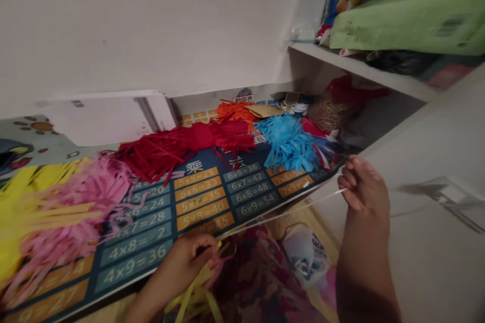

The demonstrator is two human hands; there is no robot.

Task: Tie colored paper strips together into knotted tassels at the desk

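Because the white string (322, 198) runs almost straight from four o'clock to seven, you seem to hold it under tension between your two hands. Your right hand (361, 186), at four, has thumb and fingers pinched together on the string, just beyond the printed mat (237, 202). Your left hand (191, 257), at seven, is closed on yellow strips (200, 276), with the string reaching those fingertips (whether it is knotted there is too blurred to tell). That pinch likely stops the strips fanning loose. On the mat, the red bundle (185, 142) at nine o'clock, the blue bundle (290, 144) at three and the pink bundle (76, 202) past eight lie away from the string, probably to avoid tangling.
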